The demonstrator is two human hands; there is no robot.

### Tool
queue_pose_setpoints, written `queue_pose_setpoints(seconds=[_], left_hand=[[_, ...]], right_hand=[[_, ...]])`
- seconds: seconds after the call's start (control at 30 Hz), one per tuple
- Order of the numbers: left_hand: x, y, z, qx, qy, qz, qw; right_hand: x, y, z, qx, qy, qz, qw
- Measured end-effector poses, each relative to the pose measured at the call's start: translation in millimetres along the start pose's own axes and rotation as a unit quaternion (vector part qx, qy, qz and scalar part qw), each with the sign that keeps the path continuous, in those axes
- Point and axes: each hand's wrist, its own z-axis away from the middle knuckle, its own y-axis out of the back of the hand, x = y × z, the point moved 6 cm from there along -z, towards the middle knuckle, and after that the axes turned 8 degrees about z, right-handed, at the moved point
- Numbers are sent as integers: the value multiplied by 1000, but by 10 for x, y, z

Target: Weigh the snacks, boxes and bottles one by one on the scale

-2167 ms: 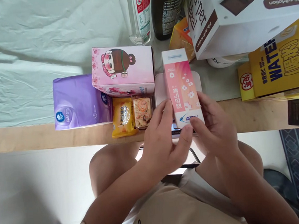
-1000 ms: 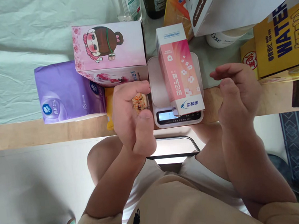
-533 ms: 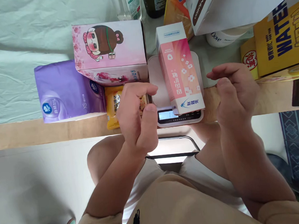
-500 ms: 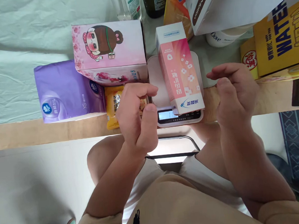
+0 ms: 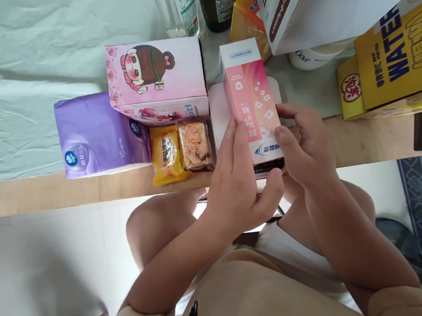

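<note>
Where my left hand and right hand meet the work: one pink-and-white carton, over a white scale at the tabletop edge, long axis running away from me, far end slanting left. Grip: two-handed, part-curled, the carton seemingly held between left fingers on one long side and right thumb and forefinger on the other. Both hands equally near, at its near end; whether its underside touches the scale, I cannot tell.
</note>
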Motion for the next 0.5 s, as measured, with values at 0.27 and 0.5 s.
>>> queue_pose_setpoints(seconds=[0.27, 0.5], left_hand=[[8, 15, -13, 5, -41, 6, 999], [138, 98, -87, 30, -72, 48, 996]], right_hand=[[-146, -43, 44, -24, 46, -4, 999], [-368, 25, 181, 26, -18, -123, 992]])
